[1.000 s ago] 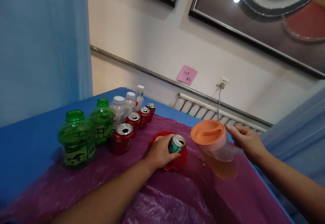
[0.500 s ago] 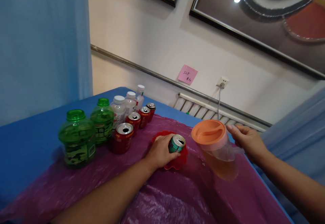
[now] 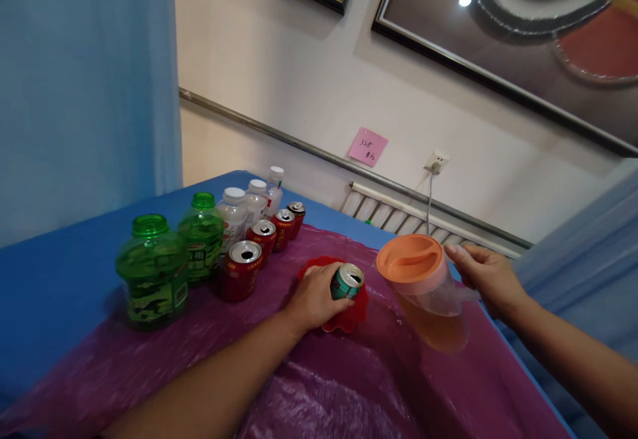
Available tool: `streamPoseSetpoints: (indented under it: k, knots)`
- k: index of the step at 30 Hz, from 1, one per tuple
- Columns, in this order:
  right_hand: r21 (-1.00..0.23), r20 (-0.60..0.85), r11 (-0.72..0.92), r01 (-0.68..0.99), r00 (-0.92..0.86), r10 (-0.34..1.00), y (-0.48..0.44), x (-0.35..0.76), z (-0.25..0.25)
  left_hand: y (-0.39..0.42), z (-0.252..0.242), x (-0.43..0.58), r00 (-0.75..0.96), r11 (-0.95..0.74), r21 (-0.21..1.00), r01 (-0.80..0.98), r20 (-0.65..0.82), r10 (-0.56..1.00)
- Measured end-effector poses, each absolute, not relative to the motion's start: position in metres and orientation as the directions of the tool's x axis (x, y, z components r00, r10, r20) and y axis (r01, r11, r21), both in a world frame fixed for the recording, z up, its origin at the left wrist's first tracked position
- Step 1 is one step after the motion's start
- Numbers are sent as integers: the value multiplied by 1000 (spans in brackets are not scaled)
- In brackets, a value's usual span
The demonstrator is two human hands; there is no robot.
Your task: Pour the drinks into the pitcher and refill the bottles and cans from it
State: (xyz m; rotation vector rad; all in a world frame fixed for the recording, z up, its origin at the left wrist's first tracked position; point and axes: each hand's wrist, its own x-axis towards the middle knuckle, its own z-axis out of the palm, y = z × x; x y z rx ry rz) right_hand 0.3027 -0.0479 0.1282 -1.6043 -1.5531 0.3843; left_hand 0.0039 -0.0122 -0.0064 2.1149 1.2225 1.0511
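Note:
My left hand point(image 3: 315, 296) is wrapped round a green drink can point(image 3: 347, 281) with an open top, tilted slightly to the right. The can is over a red scalloped dish point(image 3: 343, 323), partly hidden by the hand; whether it touches the dish I cannot tell. On the right, my right hand point(image 3: 486, 276) grips the handle of a clear pitcher point(image 3: 428, 309) with an orange lid, its fingers partly out of sight. The pitcher leans with its spout side toward the can. Amber liquid fills its lower part.
Left of the dish stand several red cans point(image 3: 242, 273), white-capped clear bottles point(image 3: 233, 213) and two green bottles point(image 3: 152, 276). Purple plastic sheeting point(image 3: 319, 386) covers part of the blue table point(image 3: 50, 273). Behind are a wall pipe point(image 3: 279, 137) and a radiator point(image 3: 379, 213).
A faint thin stream between the pitcher's spout and the can showed earlier and is no longer visible. Both hands, the can and the pitcher stay almost in place.

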Motion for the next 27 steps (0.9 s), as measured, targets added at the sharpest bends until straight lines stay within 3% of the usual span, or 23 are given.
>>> streamPoseSetpoints:
  k: [27]
  knots:
    - [-719,339,133,682,177,924,-50,305,127,-11,-9,4,308,-495,708,503,389,868]
